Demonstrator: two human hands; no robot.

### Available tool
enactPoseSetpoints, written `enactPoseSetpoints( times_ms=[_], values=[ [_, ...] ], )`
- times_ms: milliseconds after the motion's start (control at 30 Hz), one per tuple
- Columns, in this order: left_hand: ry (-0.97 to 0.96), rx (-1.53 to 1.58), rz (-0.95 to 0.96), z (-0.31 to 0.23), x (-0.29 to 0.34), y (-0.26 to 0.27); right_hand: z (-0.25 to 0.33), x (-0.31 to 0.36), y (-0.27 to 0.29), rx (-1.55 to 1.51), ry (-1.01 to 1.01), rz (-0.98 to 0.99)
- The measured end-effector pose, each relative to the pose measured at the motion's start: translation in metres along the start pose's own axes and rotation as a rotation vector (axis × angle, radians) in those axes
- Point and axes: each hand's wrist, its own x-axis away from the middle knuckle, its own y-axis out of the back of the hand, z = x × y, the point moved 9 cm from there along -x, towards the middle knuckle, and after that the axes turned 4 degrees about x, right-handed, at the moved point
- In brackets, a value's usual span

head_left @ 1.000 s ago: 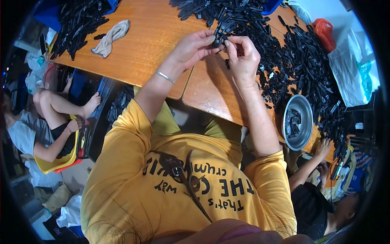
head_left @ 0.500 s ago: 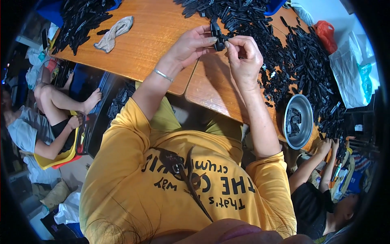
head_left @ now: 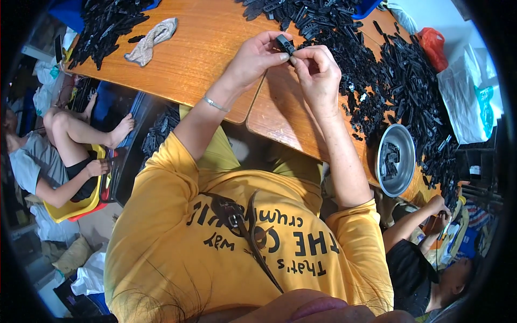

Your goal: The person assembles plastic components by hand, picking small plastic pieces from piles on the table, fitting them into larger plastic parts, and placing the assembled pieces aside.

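Between my hands, above the far part of the wooden table, is a small black plastic part. My left hand pinches it between thumb and fingers from the left. My right hand closes its thumb and forefinger on the near end of the part; whether a second small piece sits there is hidden by the fingertips. Just past my hands lies a pile of black plastic parts. Smaller black pieces are strewn to the right of my right hand.
A metal bowl holding some black parts stands by the right table edge. More long black parts are heaped beyond it. A crumpled cloth lies at the left, near another black heap. Two people sit nearby, one on each side.
The black part has turned and tilts in my fingers. My right hand has shifted slightly left, nearer my left hand. The person at right has drawn their hands closer together.
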Motion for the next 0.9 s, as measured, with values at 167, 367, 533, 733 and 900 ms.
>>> enactPoseSetpoints(
  times_ms=[167, 367, 533, 733, 900],
  values=[
    [-0.012, -0.146, -0.027, 0.003, 0.010, -0.003, -0.040, 0.015, -0.021, -0.065, -0.330, 0.176],
    [0.027, -0.414, -0.069, -0.006, 0.044, 0.021, -0.037, 0.046, -0.062, -0.094, -0.431, 0.299],
    [0.184, -0.328, -0.192, -0.003, 0.087, 0.070, -0.016, 0.074, -0.109, -0.174, -0.501, 0.466],
    [0.292, -0.388, -0.187, -0.052, 0.138, 0.087, 0.007, 0.075, -0.108, -0.276, -0.274, 0.632],
    [0.506, -1.256, -0.146, -0.129, 0.219, 0.151, -0.049, 0.044, -0.013, 0.395, -0.113, 0.363]
  ],
)
